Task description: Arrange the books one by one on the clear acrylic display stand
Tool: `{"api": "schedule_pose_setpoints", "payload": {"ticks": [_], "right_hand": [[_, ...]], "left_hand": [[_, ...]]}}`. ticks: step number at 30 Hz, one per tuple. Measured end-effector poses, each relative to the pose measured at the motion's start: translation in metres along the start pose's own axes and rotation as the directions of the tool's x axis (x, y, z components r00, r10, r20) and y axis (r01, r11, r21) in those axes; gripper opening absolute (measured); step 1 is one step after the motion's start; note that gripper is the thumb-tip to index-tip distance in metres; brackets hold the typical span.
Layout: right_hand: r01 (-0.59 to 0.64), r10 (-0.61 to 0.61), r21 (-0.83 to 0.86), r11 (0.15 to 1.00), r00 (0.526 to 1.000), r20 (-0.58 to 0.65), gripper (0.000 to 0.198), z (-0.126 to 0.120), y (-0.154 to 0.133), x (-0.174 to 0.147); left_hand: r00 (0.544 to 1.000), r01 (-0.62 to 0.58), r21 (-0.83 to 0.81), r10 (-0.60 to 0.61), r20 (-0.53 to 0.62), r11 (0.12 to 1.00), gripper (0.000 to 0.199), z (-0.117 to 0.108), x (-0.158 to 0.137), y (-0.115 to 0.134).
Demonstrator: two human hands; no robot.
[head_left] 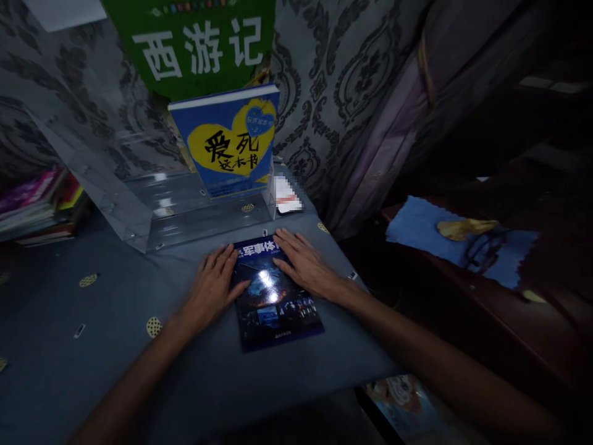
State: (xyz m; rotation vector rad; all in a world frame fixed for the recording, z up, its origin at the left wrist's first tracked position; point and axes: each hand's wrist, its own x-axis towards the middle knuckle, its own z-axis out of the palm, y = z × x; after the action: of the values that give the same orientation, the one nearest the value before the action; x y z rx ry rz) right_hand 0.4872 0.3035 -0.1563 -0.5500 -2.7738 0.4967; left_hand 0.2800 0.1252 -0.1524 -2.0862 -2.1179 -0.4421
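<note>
A dark blue book [278, 315] with a glossy cover lies flat near the right edge of the table. My left hand [213, 284] rests along its left side, fingers stretched out and the thumb over the cover. On the upper right of the cover lies my right hand [303, 262], its fingers extended and flat. Beyond the hands, a blue book with a yellow heart [227, 145] leans upright in a clear plastic stand [134, 222]. Behind it rises a green book [204, 49] with large white characters.
Several stacked books [41, 207] lie at the left. A pixelated white item [286, 194] sits right of the stand. The patterned blue cloth [115, 364] covers the table. At right, a dark red surface [500, 321] bears a blue cloth [417, 232]. A curtain [384, 142] hangs behind.
</note>
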Motion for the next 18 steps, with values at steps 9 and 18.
{"api": "schedule_pose_setpoints", "payload": {"ticks": [9, 18], "right_hand": [[-0.015, 0.015, 0.015, 1.000, 1.000, 0.008, 0.060, 0.000, -0.002, 0.002], [-0.009, 0.009, 0.012, 1.000, 1.000, -0.016, 0.058, 0.001, -0.003, 0.000]], "left_hand": [[0.989, -0.149, 0.015, 0.149, -0.022, 0.989, 0.059, -0.012, -0.019, 0.007], [0.943, -0.289, -0.086, 0.299, 0.148, 0.953, 0.055, -0.049, -0.070, 0.035]]}}
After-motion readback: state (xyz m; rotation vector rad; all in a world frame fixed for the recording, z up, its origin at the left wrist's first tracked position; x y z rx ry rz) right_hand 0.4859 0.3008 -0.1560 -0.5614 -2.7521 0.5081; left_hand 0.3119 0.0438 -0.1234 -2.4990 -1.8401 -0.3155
